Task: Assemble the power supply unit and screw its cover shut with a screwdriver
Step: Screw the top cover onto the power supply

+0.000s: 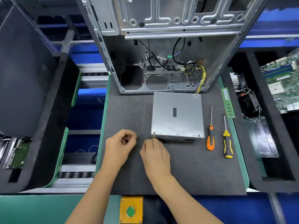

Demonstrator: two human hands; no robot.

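Here your power supply unit [177, 115], a closed silver metal box with a black label, sits on the table [129, 113]. Just before it, both hands, left [120, 143] and right [155, 152], curl; whether either pinches anything, I cannot tell.

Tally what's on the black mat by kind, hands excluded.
Screwdrivers: 2, orange-handled and yellow-handled
PSU: 1
RAM stick: 1
PC case: 1
Total: 5
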